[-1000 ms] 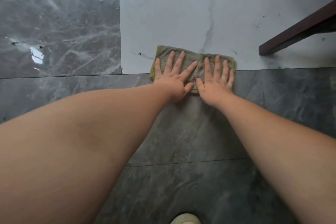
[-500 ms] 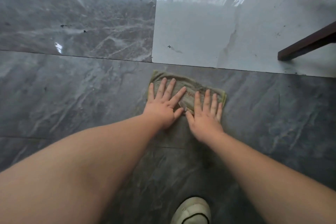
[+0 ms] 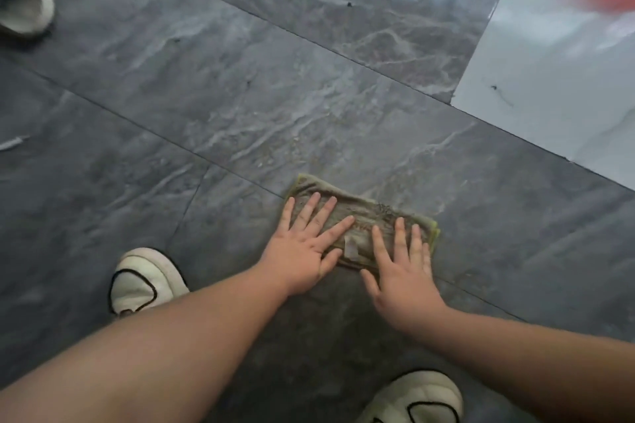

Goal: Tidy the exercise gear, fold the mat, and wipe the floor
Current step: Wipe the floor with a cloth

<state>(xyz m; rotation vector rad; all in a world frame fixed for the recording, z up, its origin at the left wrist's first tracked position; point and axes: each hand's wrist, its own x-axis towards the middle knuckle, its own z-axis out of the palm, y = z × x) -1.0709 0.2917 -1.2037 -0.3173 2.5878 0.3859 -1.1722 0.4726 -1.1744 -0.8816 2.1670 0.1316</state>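
While both hands press the cloth [image 3: 364, 216] flat, left hand [image 3: 302, 251] fingers spread, right hand [image 3: 402, 271] fingers straight.

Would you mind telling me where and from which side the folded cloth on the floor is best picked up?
Probably at the bare far right corner of the cloth, coming from the right. Left hand and right hand press flat over most of it, but that yellow-edged corner shows stacked layers a pinch grip could catch together.

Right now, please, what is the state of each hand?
Left hand: open, fingers spread, pressing flat on the cloth.
Right hand: open, fingers straight, pressing on the same cloth.
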